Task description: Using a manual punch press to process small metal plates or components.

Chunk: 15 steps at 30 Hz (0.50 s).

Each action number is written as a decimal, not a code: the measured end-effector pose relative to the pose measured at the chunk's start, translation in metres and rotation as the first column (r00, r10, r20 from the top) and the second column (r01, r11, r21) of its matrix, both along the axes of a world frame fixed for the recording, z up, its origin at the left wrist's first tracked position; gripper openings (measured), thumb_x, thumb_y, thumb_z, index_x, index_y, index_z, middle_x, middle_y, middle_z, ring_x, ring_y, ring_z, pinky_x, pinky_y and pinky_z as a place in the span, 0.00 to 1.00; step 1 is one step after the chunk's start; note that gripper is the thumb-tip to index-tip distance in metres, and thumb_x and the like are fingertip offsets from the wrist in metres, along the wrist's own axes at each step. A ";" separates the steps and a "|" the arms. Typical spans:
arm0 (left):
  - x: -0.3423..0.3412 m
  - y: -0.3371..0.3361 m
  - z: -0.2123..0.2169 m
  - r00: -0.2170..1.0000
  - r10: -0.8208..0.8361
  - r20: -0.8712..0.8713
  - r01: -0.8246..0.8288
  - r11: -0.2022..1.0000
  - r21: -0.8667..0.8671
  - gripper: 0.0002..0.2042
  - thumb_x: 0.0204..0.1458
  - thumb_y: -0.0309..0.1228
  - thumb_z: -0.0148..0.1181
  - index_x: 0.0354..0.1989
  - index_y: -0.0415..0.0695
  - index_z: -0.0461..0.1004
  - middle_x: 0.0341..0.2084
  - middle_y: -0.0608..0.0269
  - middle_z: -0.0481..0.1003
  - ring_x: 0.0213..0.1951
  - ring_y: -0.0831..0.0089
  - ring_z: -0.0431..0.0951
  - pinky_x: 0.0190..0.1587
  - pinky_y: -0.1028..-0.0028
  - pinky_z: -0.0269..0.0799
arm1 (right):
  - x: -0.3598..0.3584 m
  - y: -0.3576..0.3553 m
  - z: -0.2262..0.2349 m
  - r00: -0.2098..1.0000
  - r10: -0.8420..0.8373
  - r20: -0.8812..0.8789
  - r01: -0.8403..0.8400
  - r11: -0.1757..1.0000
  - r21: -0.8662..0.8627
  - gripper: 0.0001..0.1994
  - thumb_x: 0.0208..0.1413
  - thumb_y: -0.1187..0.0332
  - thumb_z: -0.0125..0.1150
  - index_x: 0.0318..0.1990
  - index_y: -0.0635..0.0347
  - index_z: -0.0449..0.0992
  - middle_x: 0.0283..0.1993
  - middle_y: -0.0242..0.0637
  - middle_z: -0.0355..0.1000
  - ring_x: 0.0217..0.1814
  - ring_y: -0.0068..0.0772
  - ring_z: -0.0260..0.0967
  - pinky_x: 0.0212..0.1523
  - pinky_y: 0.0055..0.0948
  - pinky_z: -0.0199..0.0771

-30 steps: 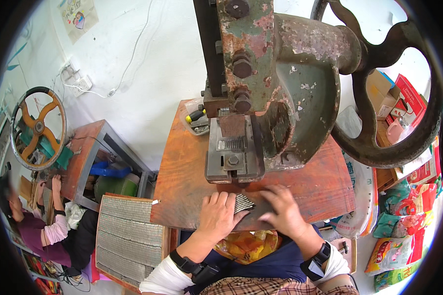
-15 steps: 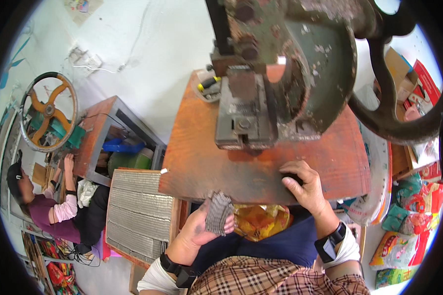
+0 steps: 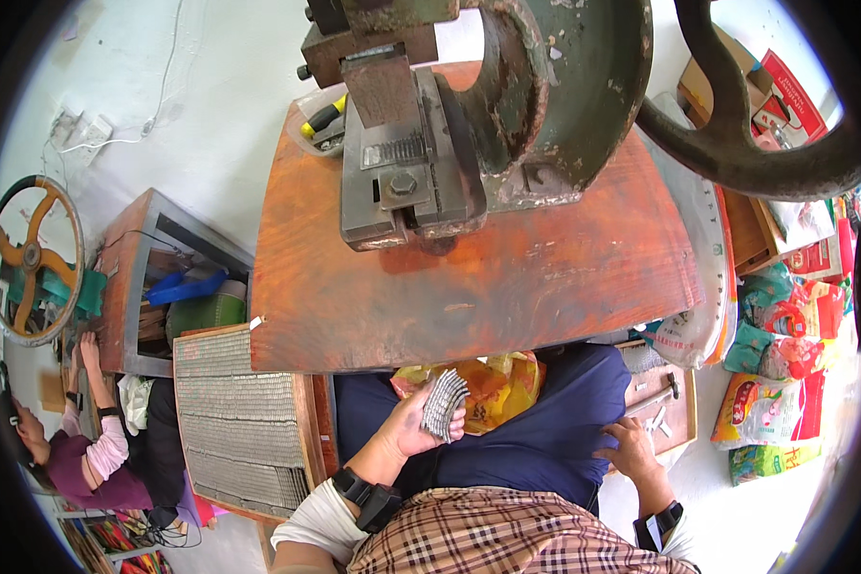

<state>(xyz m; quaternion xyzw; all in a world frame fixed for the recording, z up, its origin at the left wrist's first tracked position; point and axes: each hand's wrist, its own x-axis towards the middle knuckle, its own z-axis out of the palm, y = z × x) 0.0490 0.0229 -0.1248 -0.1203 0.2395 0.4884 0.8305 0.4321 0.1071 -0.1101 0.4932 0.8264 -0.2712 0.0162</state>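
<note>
My left hand (image 3: 413, 424) is closed around a curved stack of small grey metal strips (image 3: 444, 406) above my lap. Beneath it lies a crumpled yellow and red plastic bag (image 3: 507, 387). My right hand (image 3: 633, 450) is beside my right thigh, its fingers loosely bent and apart, with nothing visible in them. Close to it is a shallow wooden tray (image 3: 681, 432) with a hammer (image 3: 656, 396) and a few small metal pieces. A hand press (image 3: 407, 182) with a bolted metal die stands on the wooden table (image 3: 545, 277) in front of me.
To my left, a wooden-framed tray (image 3: 244, 411) bears rows of grey metal pieces. Behind the press is a plastic tub (image 3: 320, 134) holding a yellow-and-black handle. A large handwheel (image 3: 765, 158) reaches over the right side. Another person (image 3: 100, 450) works at far left. Filled bags (image 3: 770, 411) stand at right.
My right hand has left the table's front edge and moved down beside my right thigh. My left hand still holds the stack, now turned a little. The view has shifted to the right and down.
</note>
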 end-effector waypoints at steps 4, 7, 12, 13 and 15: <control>-0.003 -0.004 -0.002 0.998 -0.007 0.054 0.005 1.000 0.029 0.26 0.59 0.54 0.40 0.38 0.41 0.71 0.25 0.57 0.69 0.29 0.66 0.65 0.37 0.68 0.62 | -0.007 -0.021 -0.001 0.998 -0.052 0.038 0.050 0.998 0.045 0.17 0.28 0.69 0.75 0.32 0.57 0.79 0.39 0.40 0.70 0.46 0.45 0.65 0.49 0.40 0.67; -0.006 -0.003 -0.006 0.997 -0.022 0.069 0.018 0.999 0.046 0.25 0.59 0.53 0.39 0.39 0.41 0.72 0.26 0.55 0.70 0.30 0.64 0.67 0.39 0.66 0.64 | -0.008 -0.027 -0.006 0.994 -0.105 0.042 0.103 0.994 0.033 0.15 0.28 0.70 0.74 0.30 0.58 0.78 0.38 0.39 0.70 0.45 0.45 0.64 0.47 0.40 0.67; -0.017 -0.008 -0.022 0.998 -0.001 0.055 0.001 1.000 -0.011 0.25 0.60 0.53 0.39 0.40 0.41 0.72 0.27 0.53 0.71 0.34 0.60 0.69 0.43 0.61 0.68 | -0.013 -0.030 -0.001 0.988 -0.152 -0.039 0.149 0.987 -0.064 0.10 0.33 0.74 0.72 0.25 0.63 0.76 0.30 0.39 0.71 0.39 0.44 0.67 0.42 0.37 0.68; -0.019 -0.011 -0.031 0.995 0.007 0.103 -0.009 1.000 0.024 0.26 0.59 0.53 0.40 0.43 0.40 0.71 0.30 0.52 0.72 0.35 0.58 0.72 0.42 0.59 0.70 | -0.013 -0.031 0.002 0.988 -0.152 -0.033 0.150 0.987 -0.061 0.10 0.33 0.74 0.72 0.25 0.63 0.76 0.30 0.39 0.71 0.39 0.44 0.67 0.42 0.37 0.68; -0.023 -0.013 -0.034 0.987 0.011 0.159 -0.020 0.998 0.058 0.27 0.59 0.54 0.41 0.46 0.39 0.70 0.34 0.51 0.74 0.36 0.56 0.74 0.41 0.58 0.73 | -0.014 -0.033 0.009 0.990 -0.142 0.001 0.140 0.980 -0.142 0.09 0.36 0.76 0.70 0.26 0.64 0.76 0.28 0.41 0.72 0.35 0.44 0.69 0.39 0.37 0.69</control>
